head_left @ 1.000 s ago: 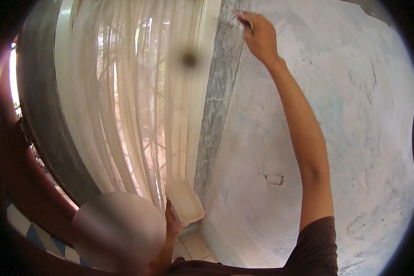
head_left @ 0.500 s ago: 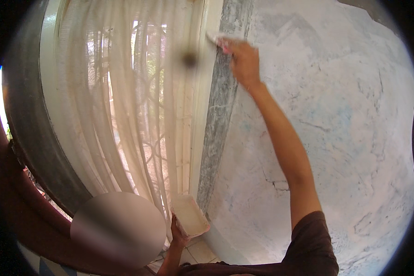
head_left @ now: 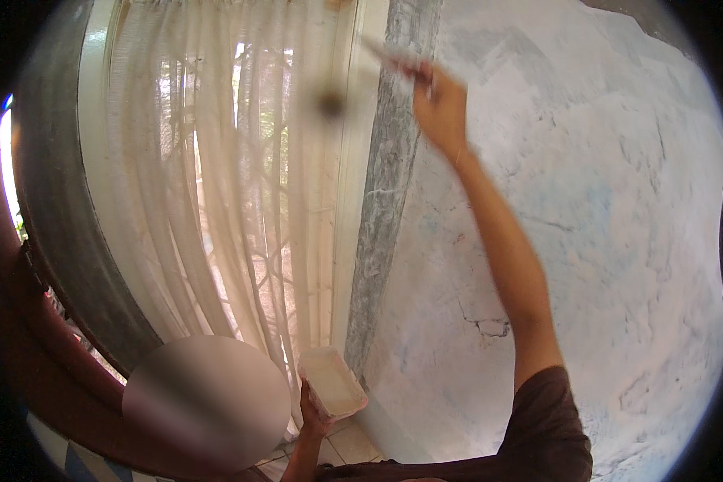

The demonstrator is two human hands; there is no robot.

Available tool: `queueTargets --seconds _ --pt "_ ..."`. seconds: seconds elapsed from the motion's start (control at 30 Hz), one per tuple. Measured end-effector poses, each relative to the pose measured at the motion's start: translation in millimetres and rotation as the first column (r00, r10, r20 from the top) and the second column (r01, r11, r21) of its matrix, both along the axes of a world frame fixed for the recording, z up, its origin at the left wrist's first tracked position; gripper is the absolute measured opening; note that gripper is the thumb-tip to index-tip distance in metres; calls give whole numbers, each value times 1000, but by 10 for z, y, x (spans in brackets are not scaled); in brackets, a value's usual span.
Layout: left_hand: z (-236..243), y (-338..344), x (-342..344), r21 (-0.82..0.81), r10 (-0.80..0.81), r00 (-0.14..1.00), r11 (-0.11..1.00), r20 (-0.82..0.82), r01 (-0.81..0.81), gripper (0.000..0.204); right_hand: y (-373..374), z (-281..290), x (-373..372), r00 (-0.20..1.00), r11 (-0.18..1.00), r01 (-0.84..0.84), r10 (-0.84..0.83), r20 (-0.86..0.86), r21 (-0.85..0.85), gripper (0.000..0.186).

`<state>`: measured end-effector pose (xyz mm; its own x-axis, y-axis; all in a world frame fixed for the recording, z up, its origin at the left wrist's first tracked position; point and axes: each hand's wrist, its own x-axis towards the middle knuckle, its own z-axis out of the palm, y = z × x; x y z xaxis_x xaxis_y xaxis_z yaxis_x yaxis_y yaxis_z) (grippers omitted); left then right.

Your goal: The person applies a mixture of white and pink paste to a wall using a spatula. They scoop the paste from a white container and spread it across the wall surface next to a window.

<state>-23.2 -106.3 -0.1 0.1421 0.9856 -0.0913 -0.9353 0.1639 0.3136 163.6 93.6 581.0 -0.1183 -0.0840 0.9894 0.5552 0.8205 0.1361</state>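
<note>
My right hand (head_left: 439,108) is raised high, closed on a putty knife (head_left: 398,61), blurred, with a thin blade pointing up and left beside a grey strip of wall (head_left: 384,197) along the window frame. Whether the blade touches the surface I cannot tell. Low in the view, my left hand (head_left: 315,414) grips a rectangular plastic tub (head_left: 333,377) holding pale, creamy material, tilted below the curtain's right edge.
A sheer cream curtain (head_left: 201,161) hangs over a bright window with a white frame (head_left: 349,177). The patchy, cracked white wall (head_left: 602,265) spans the right side. A dark curved frame (head_left: 72,249) lies left, tiled floor (head_left: 349,438) below. A blurred disc covers the lower left.
My right hand has come down and left from the top of the grey strip, then shifted slightly right and up, blade angled left. The tub in my left hand sits lower and further right.
</note>
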Motion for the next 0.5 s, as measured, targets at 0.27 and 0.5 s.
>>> queueTargets --seconds 0.27,0.5 --pt "192 -28 -5 78 54 998 995 15 -55 69 52 1463 -298 950 996 -72 52 308 54 30" --pt "92 29 -84 62 83 997 995 -4 -83 71 -69 1479 -322 944 995 -78 53 326 62 35"
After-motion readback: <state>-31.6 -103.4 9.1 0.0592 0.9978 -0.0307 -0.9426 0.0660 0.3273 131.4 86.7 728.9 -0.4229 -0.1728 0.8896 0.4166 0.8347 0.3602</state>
